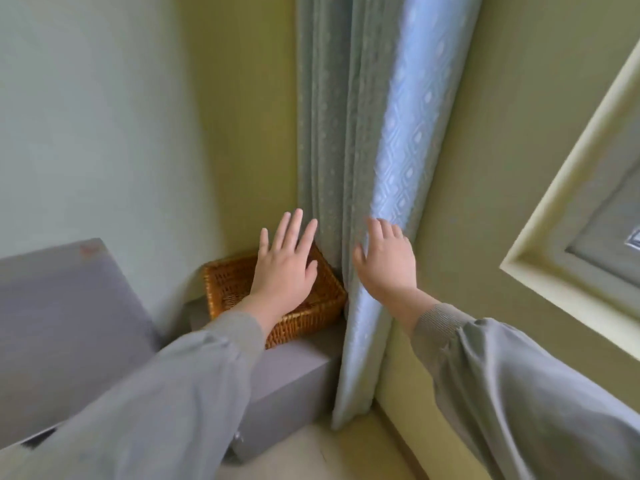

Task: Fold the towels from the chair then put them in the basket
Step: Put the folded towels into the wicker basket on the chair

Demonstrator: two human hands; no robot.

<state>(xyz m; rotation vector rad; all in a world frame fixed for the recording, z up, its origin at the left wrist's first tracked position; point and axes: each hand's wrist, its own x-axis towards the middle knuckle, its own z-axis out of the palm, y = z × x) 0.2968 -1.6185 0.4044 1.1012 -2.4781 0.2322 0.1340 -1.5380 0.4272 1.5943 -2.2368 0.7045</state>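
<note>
Head view, looking down into a room corner. The left hand [282,268] is stretched forward, palm down, above the wicker basket [304,323]. Its fingers [291,226] are straight and spread wide, with the thumb set out to the right, and they hold nothing. Whether the palm touches the basket cannot be told. The right hand [386,261] reaches forward just to the right of the left hand, also palm down. Its fingers [375,230] are extended, slightly closer together, and lie over the folds of the curtain [349,133]. They grasp nothing, and contact with the cloth cannot be confirmed. Both forearms are covered by grey sleeves [180,393] with ribbed cuffs.

The basket, brown and rectangular, stands on the far end of a grey bench [294,372], pushed into the corner. Its right corner is just beside the curtain and its far side is near the pale green wall [104,116]. The part of its interior that shows is partly hidden by the left hand. A larger grey panel [69,323] lies at near left. The curtain hangs from the top edge down to the pale floor [346,455], grey-green on the left folds and light blue with a diamond pattern on the right. A cream moulded frame [568,216] runs along the wall at far right.
</note>
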